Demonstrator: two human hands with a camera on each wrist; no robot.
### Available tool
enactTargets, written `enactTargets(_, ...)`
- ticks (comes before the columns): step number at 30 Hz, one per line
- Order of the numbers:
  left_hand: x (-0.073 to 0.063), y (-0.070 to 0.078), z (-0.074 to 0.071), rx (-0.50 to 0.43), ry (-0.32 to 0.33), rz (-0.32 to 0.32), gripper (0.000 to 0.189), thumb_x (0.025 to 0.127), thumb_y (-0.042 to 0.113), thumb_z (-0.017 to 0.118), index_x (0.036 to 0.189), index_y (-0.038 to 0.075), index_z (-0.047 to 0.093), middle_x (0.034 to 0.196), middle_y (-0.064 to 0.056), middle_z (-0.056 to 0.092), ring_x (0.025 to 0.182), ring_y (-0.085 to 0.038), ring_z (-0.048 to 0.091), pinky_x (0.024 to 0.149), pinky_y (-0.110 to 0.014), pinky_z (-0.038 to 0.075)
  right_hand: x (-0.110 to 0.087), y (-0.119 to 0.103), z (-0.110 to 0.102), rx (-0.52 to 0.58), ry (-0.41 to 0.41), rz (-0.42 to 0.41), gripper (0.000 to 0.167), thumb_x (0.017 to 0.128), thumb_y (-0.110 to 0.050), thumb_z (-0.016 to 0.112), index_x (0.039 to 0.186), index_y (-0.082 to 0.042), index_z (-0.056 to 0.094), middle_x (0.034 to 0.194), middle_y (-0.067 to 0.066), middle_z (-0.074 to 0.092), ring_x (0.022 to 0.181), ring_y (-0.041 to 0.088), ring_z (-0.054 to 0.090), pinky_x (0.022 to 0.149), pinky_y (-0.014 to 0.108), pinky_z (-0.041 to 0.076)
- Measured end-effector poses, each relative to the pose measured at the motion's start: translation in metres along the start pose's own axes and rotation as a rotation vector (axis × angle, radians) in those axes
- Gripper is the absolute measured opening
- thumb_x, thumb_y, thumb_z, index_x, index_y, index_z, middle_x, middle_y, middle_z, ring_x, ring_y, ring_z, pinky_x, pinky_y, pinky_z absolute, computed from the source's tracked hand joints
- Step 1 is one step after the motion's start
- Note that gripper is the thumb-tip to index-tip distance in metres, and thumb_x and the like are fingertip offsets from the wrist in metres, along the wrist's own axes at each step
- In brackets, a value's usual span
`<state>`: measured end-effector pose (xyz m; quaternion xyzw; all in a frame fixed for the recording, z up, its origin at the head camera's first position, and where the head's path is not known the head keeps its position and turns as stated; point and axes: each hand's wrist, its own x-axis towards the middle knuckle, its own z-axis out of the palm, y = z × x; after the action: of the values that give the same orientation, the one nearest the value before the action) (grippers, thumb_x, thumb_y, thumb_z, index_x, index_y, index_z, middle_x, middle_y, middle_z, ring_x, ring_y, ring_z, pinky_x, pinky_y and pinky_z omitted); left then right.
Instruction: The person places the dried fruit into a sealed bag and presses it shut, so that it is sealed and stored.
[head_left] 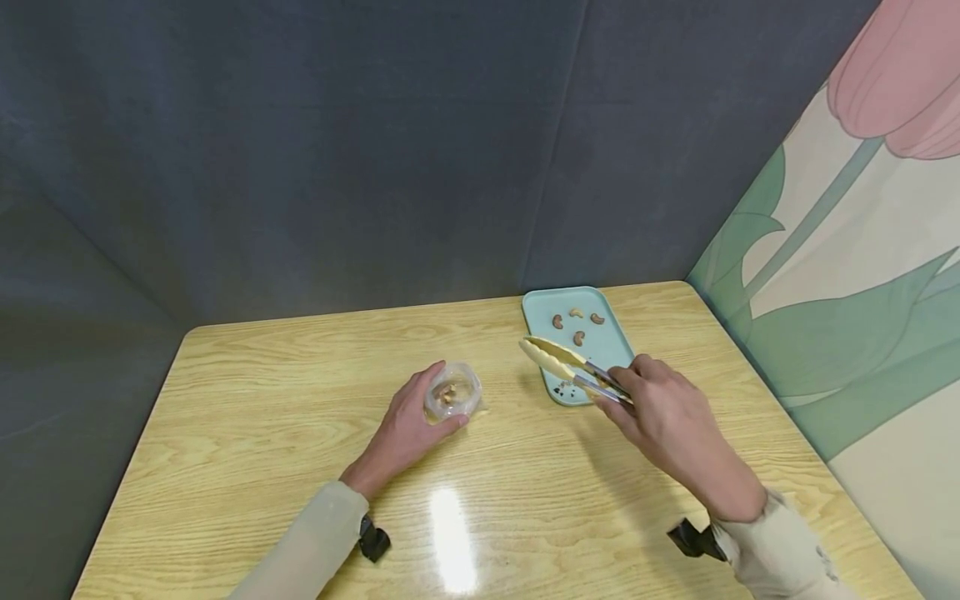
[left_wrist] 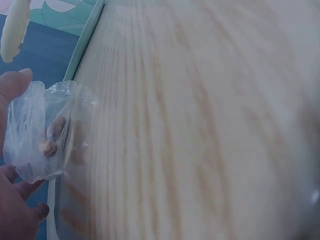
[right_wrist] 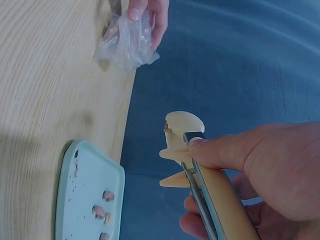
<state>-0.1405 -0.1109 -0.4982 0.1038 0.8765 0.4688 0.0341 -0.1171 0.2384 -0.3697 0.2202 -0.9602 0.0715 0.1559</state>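
Observation:
My left hand (head_left: 408, 425) holds a clear plastic bag (left_wrist: 30, 127) from the side, thumb and fingers curled round it. The bag's mouth faces up, and a few brown nuts (head_left: 447, 392) lie in its bottom. Raised over the near left part of a light-blue tray (head_left: 617, 343), my right hand (head_left: 667, 417) grips tongs (right_wrist: 220, 200) with cream tips and metal arms. The tips point left toward the bag, and a small brown bit shows between them in the right wrist view. Several cashews (head_left: 579, 338) lie on the tray.
Small dark crumbs (head_left: 564, 390) are scattered at the tray's near end. The wooden table (head_left: 300, 433) meets a dark curtain (head_left: 360, 167) at the back. A wall with a painted flower (head_left: 847, 333) stands at the right.

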Motion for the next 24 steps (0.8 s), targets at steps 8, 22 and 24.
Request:
enactTargets(8,0.0,0.0,0.0,0.004,-0.003,-0.003,0.093,0.095,0.051,0.08,0.169,0.023,0.031,0.169,-0.003,0.042,0.156,-0.033,0.042,0.122,-0.062,0.041,0.002,-0.016,-0.001,0.018,0.025,-0.041,0.031,0.09,-0.028,0.087,0.107,-0.004,0.079,0.085,0.007,0.063,0.071,0.017,0.054,0.059,0.037,0.049)
enactTargets(22,0.0,0.0,0.002,0.021,0.005,0.005,0.092,0.094,0.049,0.081,0.168,0.025,0.033,0.168,-0.003,0.044,0.156,-0.034,0.043,0.123,-0.061,0.04,0.004,-0.042,0.006,0.034,0.031,-0.102,0.033,0.088,-0.029,0.089,0.11,-0.006,0.08,0.084,0.001,0.061,0.069,0.01,0.048,0.058,0.027,0.042)
enactTargets(24,0.0,0.0,0.002,0.018,0.005,0.009,0.092,0.094,0.049,0.081,0.168,0.024,0.033,0.168,-0.003,0.043,0.156,-0.034,0.042,0.124,-0.062,0.04,0.006,-0.045,0.007,0.039,0.035,-0.117,0.033,0.088,-0.028,0.089,0.11,-0.006,0.08,0.083,0.0,0.061,0.069,0.01,0.046,0.058,0.026,0.041)
